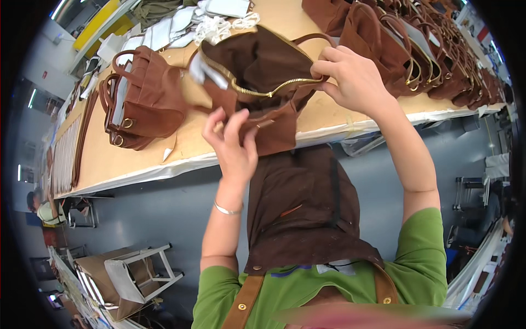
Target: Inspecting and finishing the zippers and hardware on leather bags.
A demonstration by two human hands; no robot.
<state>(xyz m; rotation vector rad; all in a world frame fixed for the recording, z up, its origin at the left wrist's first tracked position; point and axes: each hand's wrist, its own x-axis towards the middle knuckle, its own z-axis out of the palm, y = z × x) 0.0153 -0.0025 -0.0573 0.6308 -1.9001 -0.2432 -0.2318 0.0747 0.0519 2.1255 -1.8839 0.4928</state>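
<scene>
A brown handbag (268,131) stands at the table's front edge, its mouth gaping. Its dark brown lining (255,57) and gold-toothed zipper (268,93) face up. My right hand (350,79) pinches the bag's rim at the right end of the zipper, beside a handle. At the bag's front left is my left hand (233,145), fingers spread and bent; whether they touch the leather I cannot tell. A white strip (208,72), smeared by motion, hangs over the left rim.
Another brown handbag (145,98) sits to the left on the wooden table (137,164). Many similar bags (383,49) crowd the right side. White pieces and cord (216,27) lie at the back, long brown strips (71,148) at far left. A stool (148,274) stands on the floor.
</scene>
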